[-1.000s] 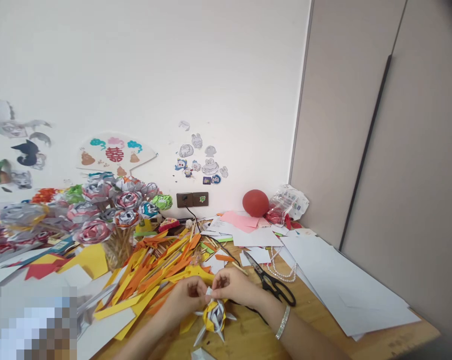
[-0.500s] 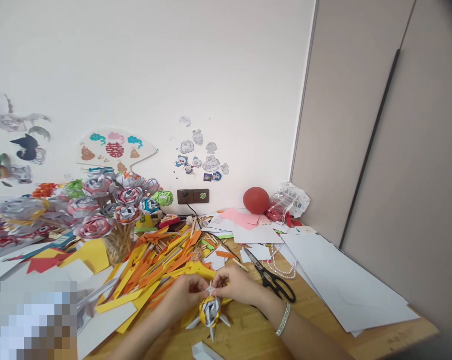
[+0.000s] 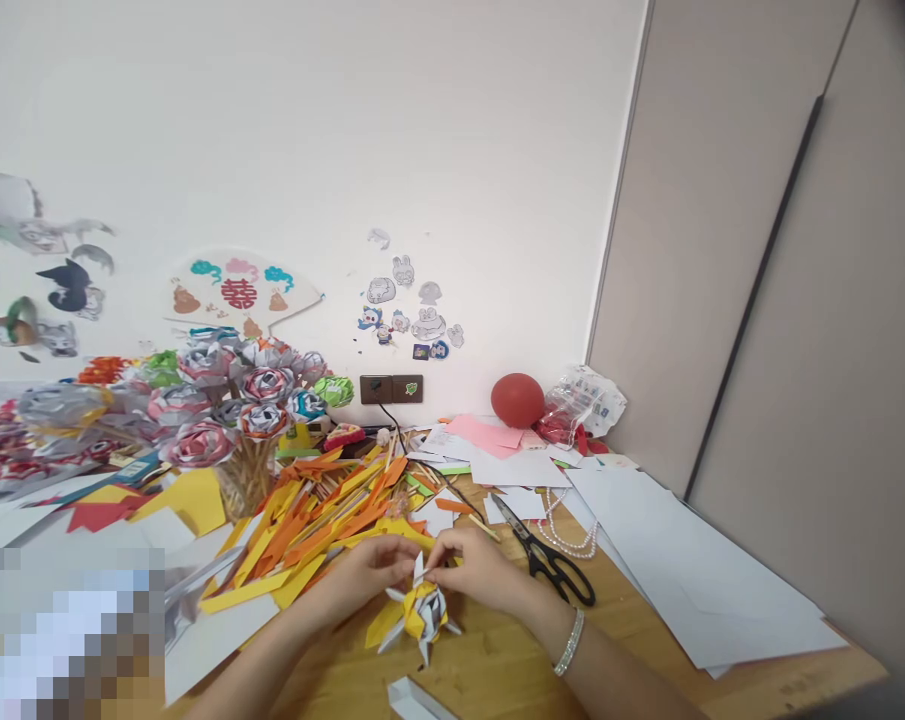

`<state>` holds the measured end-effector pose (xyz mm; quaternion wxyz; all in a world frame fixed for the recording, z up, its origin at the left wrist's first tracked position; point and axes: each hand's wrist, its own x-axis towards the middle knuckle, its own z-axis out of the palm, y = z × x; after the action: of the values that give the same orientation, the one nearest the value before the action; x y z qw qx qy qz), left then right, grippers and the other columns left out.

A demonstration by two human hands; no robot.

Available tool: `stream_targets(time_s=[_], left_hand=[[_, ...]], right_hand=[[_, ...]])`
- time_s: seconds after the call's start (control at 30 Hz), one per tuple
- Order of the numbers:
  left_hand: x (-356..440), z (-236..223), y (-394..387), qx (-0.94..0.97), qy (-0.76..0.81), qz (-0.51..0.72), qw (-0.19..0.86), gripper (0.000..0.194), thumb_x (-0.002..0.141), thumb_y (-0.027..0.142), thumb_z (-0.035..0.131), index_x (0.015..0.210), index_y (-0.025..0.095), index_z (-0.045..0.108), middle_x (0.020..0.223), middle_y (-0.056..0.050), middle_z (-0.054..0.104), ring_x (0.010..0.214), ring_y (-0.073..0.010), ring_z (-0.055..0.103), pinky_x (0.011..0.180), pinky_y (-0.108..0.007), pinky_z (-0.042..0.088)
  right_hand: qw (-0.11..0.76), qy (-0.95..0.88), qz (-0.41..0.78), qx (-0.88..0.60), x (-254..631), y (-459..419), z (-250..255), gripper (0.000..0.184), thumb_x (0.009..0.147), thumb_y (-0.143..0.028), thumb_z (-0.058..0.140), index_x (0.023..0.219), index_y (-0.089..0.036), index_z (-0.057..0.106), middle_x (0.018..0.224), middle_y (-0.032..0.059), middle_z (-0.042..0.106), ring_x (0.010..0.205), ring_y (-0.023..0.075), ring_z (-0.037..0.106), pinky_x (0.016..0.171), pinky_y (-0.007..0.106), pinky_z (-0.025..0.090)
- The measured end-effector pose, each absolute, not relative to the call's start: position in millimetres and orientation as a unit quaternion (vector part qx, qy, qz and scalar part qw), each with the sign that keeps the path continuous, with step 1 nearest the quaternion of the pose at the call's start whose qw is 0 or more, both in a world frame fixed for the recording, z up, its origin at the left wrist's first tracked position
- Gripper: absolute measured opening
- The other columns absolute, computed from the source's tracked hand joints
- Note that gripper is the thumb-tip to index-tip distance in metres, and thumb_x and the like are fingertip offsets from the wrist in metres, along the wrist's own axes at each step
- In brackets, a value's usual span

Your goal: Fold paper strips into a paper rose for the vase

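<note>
Both of my hands meet just above the wooden table (image 3: 647,650). Between them is a small folded paper flower (image 3: 422,615), yellow and silver-white with pointed white tips. My left hand (image 3: 366,572) pinches its upper left side. My right hand (image 3: 476,568), with a beaded bracelet on the wrist, pinches a white tip at its top. The flower hangs a little over the table, tilted.
Black scissors (image 3: 546,560) and a pearl string (image 3: 572,535) lie right of my hands. Orange and yellow paper strips (image 3: 309,520) pile to the left, behind them a bunch of paper roses (image 3: 227,410). White sheets (image 3: 684,570) cover the right side; a red ball (image 3: 517,399) sits by the wall.
The flower has turned and tilted between my fingers, and both hands have shifted slightly up and right in view. My view has drifted a little to the left.
</note>
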<state>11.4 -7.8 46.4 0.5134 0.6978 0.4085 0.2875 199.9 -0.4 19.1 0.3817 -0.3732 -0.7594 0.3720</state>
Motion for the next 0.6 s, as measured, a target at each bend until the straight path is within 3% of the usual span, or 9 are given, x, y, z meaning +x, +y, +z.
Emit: stream_targets(time_s=[0.1,0.33,0.6], left_hand=[[13,41,-7,0.688,0.409,0.28,0.53,0.04,0.059,0.054,0.071,0.067,0.015,0.06,0.06,0.001,0.059,0.056,-0.0139,0.053,0.057,-0.026,0.042],[11,25,1,0.678,0.407,0.299,0.534,0.042,0.061,0.055,0.07,0.067,0.016,0.056,0.057,0.005,0.054,0.054,-0.0108,0.048,0.054,-0.023,0.037],[12,26,-1,0.674,0.404,0.315,0.532,0.044,0.061,0.057,0.069,0.068,0.016,0.056,0.057,0.005,0.054,0.053,-0.0103,0.048,0.053,-0.023,0.036]], right_hand=[[0.379,-0.782,0.338,-0.361,199,-3,21,0.007,0.069,-0.012,0.07,0.072,-0.018,0.07,0.07,-0.0012,0.066,0.067,0.0133,0.058,0.062,0.022,0.043],[0.384,-0.87,0.21,-0.226,204,2,21,0.01,0.076,-0.011,0.065,0.077,-0.02,0.071,0.076,0.0019,0.07,0.078,0.0158,0.06,0.078,0.028,0.045],[0.328,-0.886,0.216,-0.246,209,-6,33,0.028,0.08,-0.009,0.053,0.098,-0.023,0.069,0.089,0.0043,0.068,0.087,0.0173,0.059,0.08,0.029,0.045]])
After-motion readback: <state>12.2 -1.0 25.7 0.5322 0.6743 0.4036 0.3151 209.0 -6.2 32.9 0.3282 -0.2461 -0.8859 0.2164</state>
